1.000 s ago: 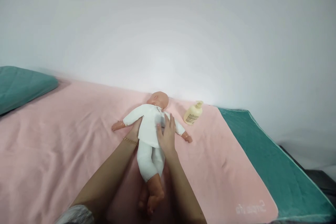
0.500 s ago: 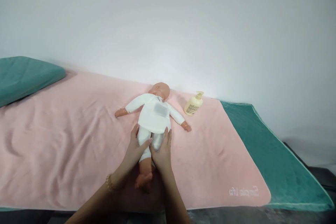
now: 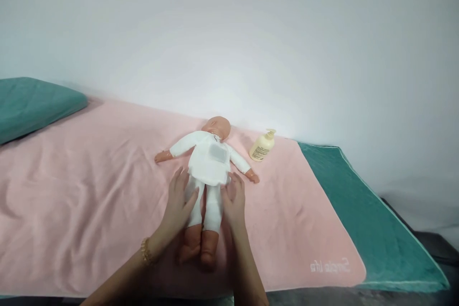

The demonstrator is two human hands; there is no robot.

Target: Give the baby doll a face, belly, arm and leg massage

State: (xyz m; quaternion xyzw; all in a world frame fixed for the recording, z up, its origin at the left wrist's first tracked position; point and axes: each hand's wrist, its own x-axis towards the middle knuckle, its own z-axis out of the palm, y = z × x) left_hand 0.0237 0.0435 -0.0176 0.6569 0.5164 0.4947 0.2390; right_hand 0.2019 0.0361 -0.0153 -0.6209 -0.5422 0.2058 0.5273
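Note:
A baby doll (image 3: 209,165) in a white top and white trousers lies on a pink blanket (image 3: 287,220), its head toward the wall and its arms spread. A grey patch (image 3: 217,152) shows on the cloth of its torso. My left hand (image 3: 180,197) is beside the doll's left-hand leg in view, fingers apart, the thumb over the trousers. On the other side, my right hand (image 3: 234,197) stands at the hip with its fingers spread near the hem of the top. Neither hand is closed around the doll. Both bare feet point toward me.
A pale yellow pump bottle (image 3: 262,146) stands right of the doll, near the wall (image 3: 229,33). At the far left is a green pillow (image 3: 39,105). Green bedding (image 3: 358,205) shows past the blanket's right edge.
My hands have let go of the doll's legs and moved apart to its two sides. The legs, crossed before, now lie straight side by side.

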